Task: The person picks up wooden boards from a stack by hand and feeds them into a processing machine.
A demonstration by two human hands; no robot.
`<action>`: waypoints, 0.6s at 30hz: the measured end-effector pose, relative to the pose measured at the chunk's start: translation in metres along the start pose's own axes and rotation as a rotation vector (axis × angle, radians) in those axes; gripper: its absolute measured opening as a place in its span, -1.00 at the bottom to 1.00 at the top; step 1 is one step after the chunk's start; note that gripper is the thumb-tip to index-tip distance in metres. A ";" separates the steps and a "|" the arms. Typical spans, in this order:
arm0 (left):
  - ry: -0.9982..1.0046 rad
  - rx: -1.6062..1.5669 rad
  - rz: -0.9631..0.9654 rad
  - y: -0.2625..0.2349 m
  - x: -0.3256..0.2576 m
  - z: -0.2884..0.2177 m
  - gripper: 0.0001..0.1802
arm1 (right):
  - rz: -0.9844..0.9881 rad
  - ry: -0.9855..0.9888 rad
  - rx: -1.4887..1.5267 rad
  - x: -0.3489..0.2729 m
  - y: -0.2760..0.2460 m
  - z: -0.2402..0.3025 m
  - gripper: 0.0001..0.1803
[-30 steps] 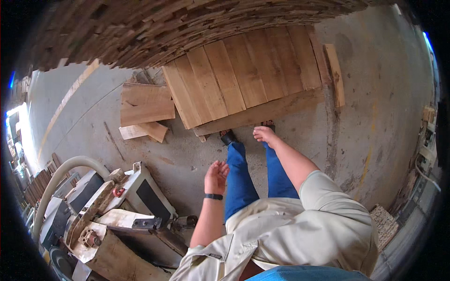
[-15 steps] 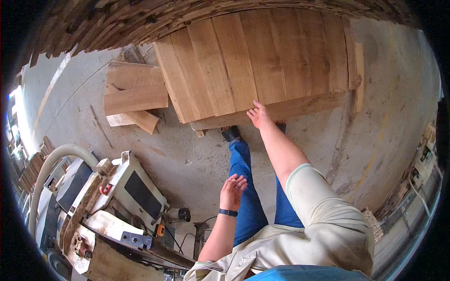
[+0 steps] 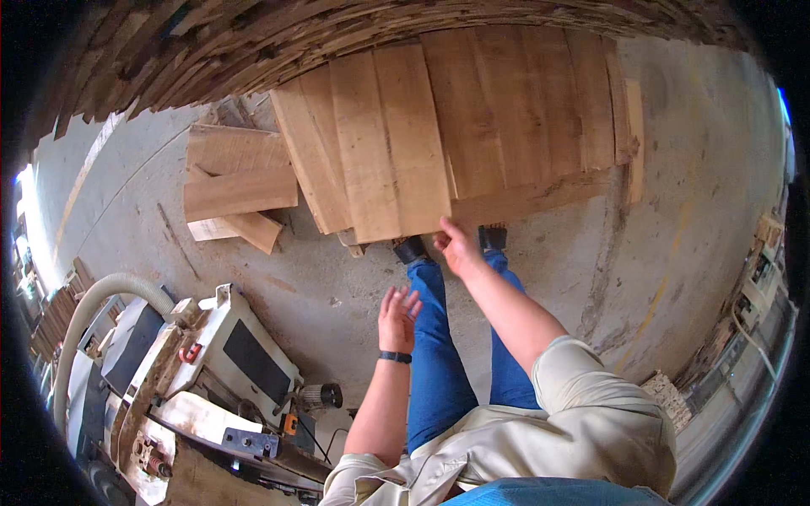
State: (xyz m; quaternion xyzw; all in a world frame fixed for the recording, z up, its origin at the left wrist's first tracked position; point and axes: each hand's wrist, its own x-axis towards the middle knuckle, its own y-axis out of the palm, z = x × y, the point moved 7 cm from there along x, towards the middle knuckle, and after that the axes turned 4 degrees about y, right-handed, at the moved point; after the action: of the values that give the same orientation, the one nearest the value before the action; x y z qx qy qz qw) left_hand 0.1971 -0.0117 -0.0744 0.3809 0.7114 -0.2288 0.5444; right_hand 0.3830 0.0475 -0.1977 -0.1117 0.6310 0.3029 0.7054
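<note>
A rough grey concrete floor (image 3: pixel 641 253), stained and scuffed, is carrying everything here. Along its far edge a wall of stacked timber (image 3: pixel 211 51) is running, its ends ragged and uneven. In front of that, a row of flat, pale brown boards (image 3: pixel 506 118) is lying side by side on the floor, long rectangles with visible grain, their near ends resting on a crosswise plank (image 3: pixel 540 198). To the left of the row, a few shorter offcuts (image 3: pixel 240 181) are lying piled across one another.

At the near left corner of the floor a cream and grey metal machine (image 3: pixel 228 354) is standing, with a ribbed pale hose (image 3: pixel 93 304) curving up from it.

The person is standing at the near edge of the boards, in blue trousers (image 3: pixel 439 354) and dark shoes.

The right hand (image 3: pixel 460 247) is reaching forward to the near end of the frontmost board (image 3: pixel 392 143), a wide, smooth, light plank lying on top of the row near its left end. The fingers are touching its end edge; whether they are gripping it I cannot tell.

The left hand (image 3: pixel 396 308) is hanging in the air above the floor, holding nothing, its fingers spread wide. A dark band (image 3: pixel 394 357) is sitting on that wrist.
</note>
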 end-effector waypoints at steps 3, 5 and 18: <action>-0.017 -0.104 0.074 0.020 0.029 -0.012 -0.30 | 0.113 0.075 0.046 -0.041 0.008 -0.016 -0.81; -0.048 -0.266 0.189 0.034 0.046 -0.020 -0.35 | 0.132 0.136 0.038 -0.061 0.000 -0.030 -0.82; 0.193 0.012 0.035 -0.001 -0.027 -0.060 -0.57 | -0.207 0.006 0.048 0.065 -0.134 0.083 -0.38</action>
State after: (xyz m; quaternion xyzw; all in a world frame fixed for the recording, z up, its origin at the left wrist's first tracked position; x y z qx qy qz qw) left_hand 0.1629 0.0242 -0.0306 0.4168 0.7524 -0.1860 0.4750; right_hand 0.5289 0.0054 -0.2750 -0.1603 0.6254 0.2130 0.7334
